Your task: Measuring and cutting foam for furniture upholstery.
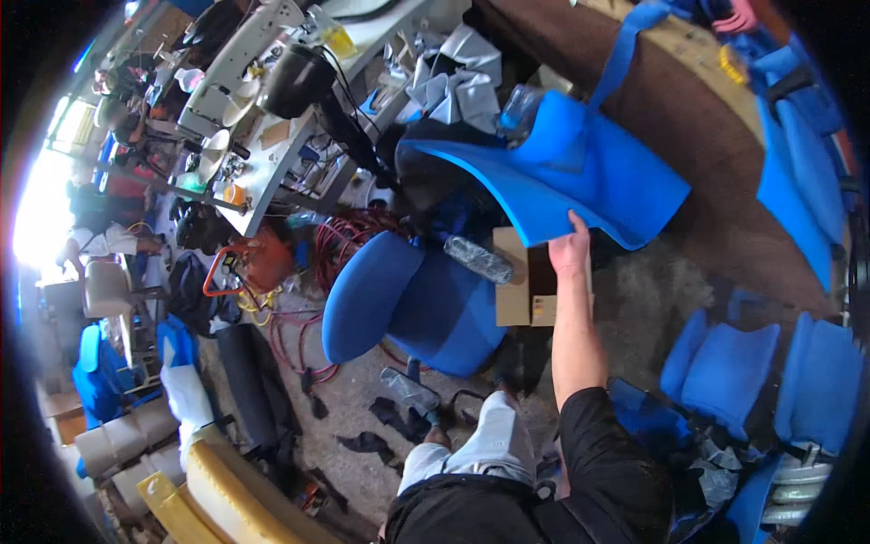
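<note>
My right hand (568,249) grips the lower front edge of a large bright blue sheet (580,172), its fingers closed on it and the arm stretched forward. The sheet looks like foam or thick fabric and curls up at its far side. It hangs over a black rounded thing and a brown surface, and a blue strip (630,45) runs up from it. Just below the hand stands an open cardboard box (513,299), partly hidden by my forearm. My left hand does not show.
A blue upholstered chair (426,313) stands in front of me, with a clear plastic bottle (478,260) beside its seat. A white worktable (272,172) with sewing machines runs left. Red hose (340,240) and black scraps (367,444) litter the floor. Blue cushions (725,372) are at right.
</note>
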Demonstrator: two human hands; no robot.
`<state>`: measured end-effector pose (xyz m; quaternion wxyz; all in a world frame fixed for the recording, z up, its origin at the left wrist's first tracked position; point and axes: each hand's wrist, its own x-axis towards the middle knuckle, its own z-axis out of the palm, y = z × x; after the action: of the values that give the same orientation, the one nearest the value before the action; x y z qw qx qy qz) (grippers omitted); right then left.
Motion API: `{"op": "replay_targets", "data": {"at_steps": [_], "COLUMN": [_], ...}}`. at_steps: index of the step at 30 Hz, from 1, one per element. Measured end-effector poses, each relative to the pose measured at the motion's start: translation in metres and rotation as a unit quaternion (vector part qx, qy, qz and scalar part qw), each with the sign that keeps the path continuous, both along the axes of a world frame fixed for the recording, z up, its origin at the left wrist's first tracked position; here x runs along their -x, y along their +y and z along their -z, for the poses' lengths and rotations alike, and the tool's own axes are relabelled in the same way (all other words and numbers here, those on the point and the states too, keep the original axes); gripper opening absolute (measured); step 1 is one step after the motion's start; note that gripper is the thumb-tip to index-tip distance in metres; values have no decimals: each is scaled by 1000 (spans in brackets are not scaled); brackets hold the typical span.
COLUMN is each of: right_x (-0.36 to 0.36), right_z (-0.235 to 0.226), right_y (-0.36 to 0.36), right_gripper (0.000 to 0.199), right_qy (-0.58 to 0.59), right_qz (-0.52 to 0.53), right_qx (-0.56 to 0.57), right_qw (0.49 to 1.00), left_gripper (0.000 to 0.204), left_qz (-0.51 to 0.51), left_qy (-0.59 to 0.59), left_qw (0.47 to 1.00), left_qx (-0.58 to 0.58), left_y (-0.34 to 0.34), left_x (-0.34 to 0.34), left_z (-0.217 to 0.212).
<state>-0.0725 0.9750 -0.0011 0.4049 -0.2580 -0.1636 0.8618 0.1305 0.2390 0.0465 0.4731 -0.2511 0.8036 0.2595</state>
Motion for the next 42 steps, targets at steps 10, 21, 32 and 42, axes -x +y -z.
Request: {"op": "replay_targets", "data": {"at_steps": [10, 21, 32, 42], "right_x": [-105, -67, -42, -148], "right_z": [-333, -309, -320, -341], "right_y": [-156, -392, -508, -675], "right_gripper": [42, 37, 45, 52], "right_qy": [-20, -103, 126, 227], "right_qz": [14, -399, -691, -745], "right_qx": [-341, -520, -544, -570], "right_qw": [940, 748, 458, 263], "left_gripper": [35, 44, 42, 41], "left_qz": [-66, -23, 105, -147], "left_qy": [125, 380, 599, 694], "left_qw": [936, 705, 772, 699], "left_qx": [-323, -599, -186, -93], "left_y": [-22, -2, 25, -86], "left_x": [144, 244, -51, -233], "left_z": [-20, -313, -411, -401]}}
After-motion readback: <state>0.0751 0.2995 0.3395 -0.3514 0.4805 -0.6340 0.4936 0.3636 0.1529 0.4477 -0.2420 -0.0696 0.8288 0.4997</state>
